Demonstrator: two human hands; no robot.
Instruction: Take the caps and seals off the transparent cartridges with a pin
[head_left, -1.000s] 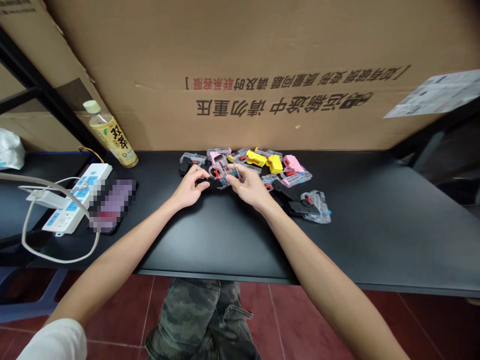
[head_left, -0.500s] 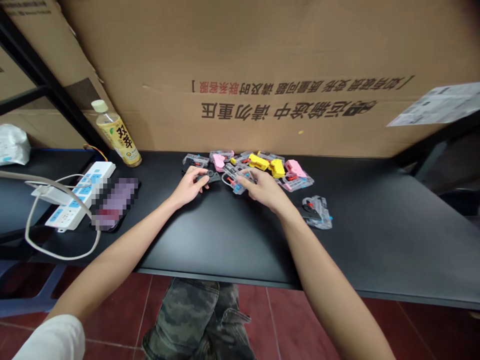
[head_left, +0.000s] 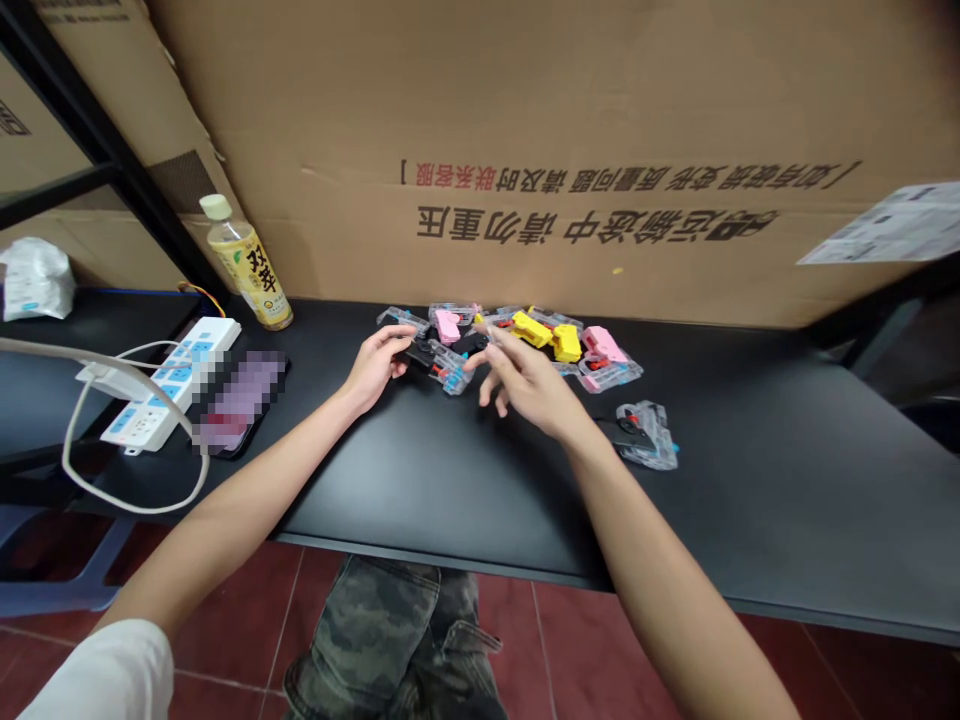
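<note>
Holds a clear plastic toy gun (head_left: 451, 372) by its black handle in the left hand (head_left: 373, 365), over the black table (head_left: 420, 480); looks see-through, with red and bright blue parts toward the right end. Just beside, hovers with the right hand (head_left: 521, 385), partly spread; cannot tell whether gripping anything. Farther right, lie yellow pieces (head_left: 531, 329), a pink-handled toy gun (head_left: 604, 346), then, apart, another black-handled one (head_left: 654, 436)

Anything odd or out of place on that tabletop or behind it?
Nothing looks spilled. The lettering on the cardboard behind the table is upside down, as if the panel were inverted. One black-and-clear piece lies apart, right of the main cluster.
</note>
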